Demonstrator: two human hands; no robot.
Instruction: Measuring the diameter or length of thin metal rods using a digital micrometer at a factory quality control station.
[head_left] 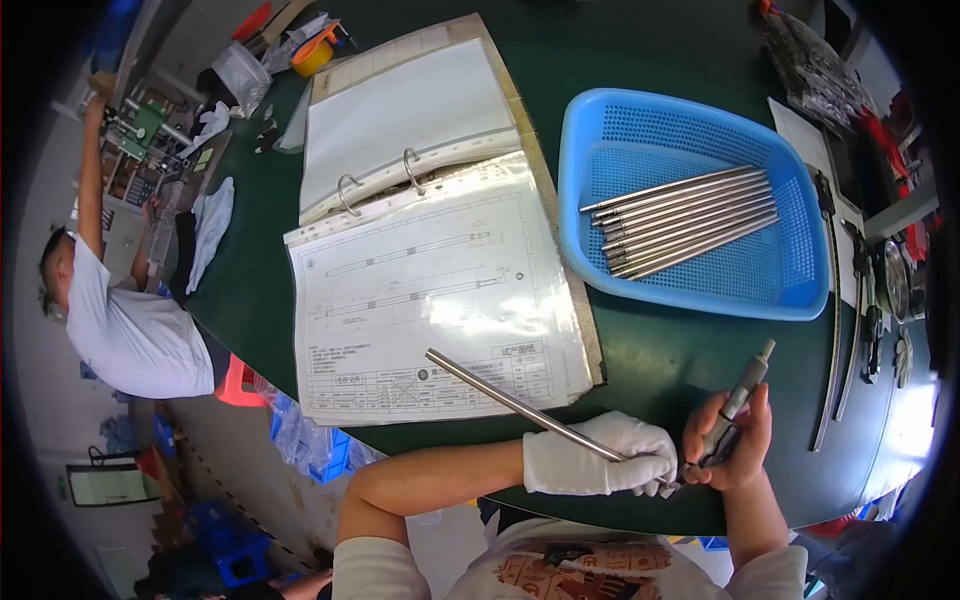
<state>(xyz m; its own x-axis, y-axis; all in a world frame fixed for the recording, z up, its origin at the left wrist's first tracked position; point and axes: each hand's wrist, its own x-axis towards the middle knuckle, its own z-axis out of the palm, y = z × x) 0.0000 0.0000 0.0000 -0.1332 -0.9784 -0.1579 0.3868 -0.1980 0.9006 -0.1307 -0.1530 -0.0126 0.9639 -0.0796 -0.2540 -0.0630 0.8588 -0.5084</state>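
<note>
Gloved, my left hand point(600, 455) closes its fingers point(650, 470) around the near end of a slim steel rod point(520, 405), which slants up and away to the left so that its far tip lies over the lower edge of a technical drawing point(430, 300). Just beside it, my bare right hand point(730, 440) wraps its fingers point(700, 420) around a grey micrometer point(738, 400), the tool's thimble pointing up and away, its near end meeting the rod's end between my two hands. Both hands hover over the near edge of the dark green surface point(660, 360). The drawing sits in a clear sleeve inside an open ring binder point(420, 130). To the right, well apart from my hands, a blue plastic basket point(590, 150) holds a bundle of similar steel rods point(690, 220). A long steel rule point(833, 330) lies along the right side. At far left, another person in a white shirt point(135, 340) reaches up toward a cluttered bench point(150, 150).
</note>
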